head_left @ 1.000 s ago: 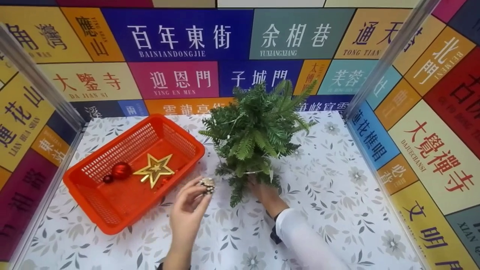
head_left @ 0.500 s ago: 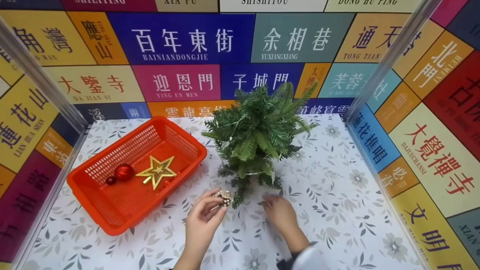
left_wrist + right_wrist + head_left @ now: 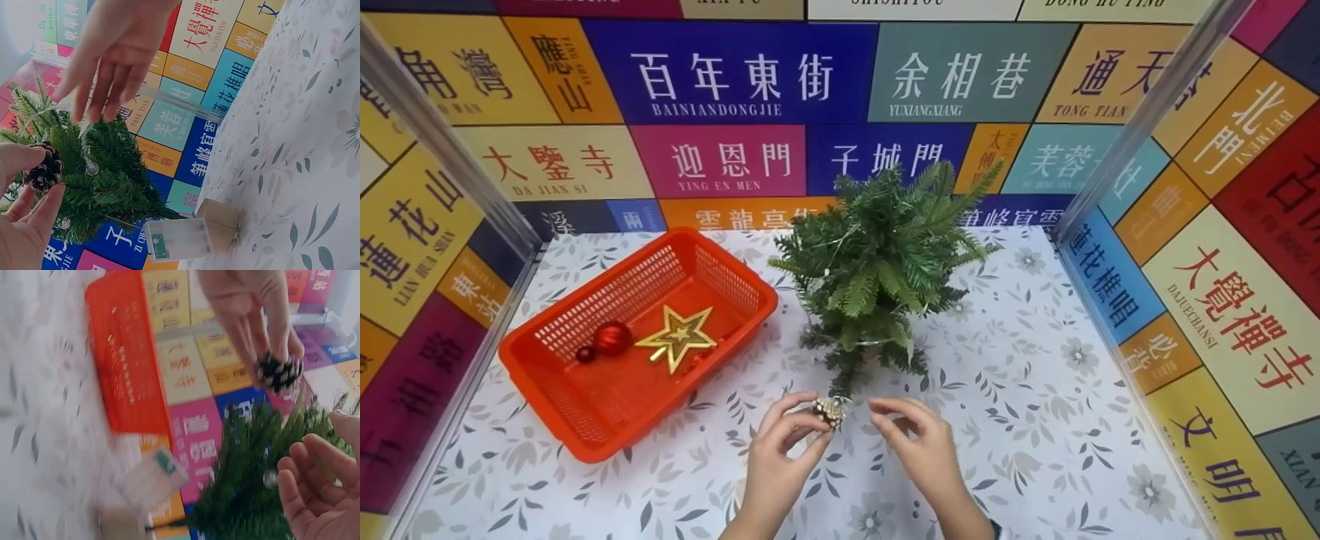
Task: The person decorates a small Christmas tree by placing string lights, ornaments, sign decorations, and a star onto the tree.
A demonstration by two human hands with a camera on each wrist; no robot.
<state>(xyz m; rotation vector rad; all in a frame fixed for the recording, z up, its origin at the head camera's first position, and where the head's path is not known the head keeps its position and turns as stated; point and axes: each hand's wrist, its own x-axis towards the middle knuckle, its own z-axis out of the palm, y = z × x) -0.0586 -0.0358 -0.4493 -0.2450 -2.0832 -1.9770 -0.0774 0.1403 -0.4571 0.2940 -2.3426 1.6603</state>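
Observation:
My left hand [image 3: 784, 442] pinches a small pine cone [image 3: 831, 411] between thumb and fingers, in front of a small artificial Christmas tree [image 3: 881, 255]. The left wrist view shows the pine cone [image 3: 44, 169] dark with pale scale tips. Just to its right, my right hand [image 3: 915, 435] hovers with bent, relaxed fingers and nothing between them. In the right wrist view that hand [image 3: 318, 489] is beside the branches. A light string with clear bulbs [image 3: 91, 167] winds through the tree, which stands on a round wooden base [image 3: 219, 222] beside a clear battery box [image 3: 179, 239].
An orange-red plastic basket [image 3: 585, 442] stands at the left. In it lie a gold star [image 3: 679, 337], a shiny red ball [image 3: 612, 339] and a smaller dark red ball [image 3: 585, 354]. Printed panels [image 3: 727, 75] enclose the back and sides of the patterned tabletop [image 3: 1035, 420].
My right hand has come out from under the tree's lower branches and drawn back towards the left hand. The left hand has moved right with the pine cone, in front of the tree.

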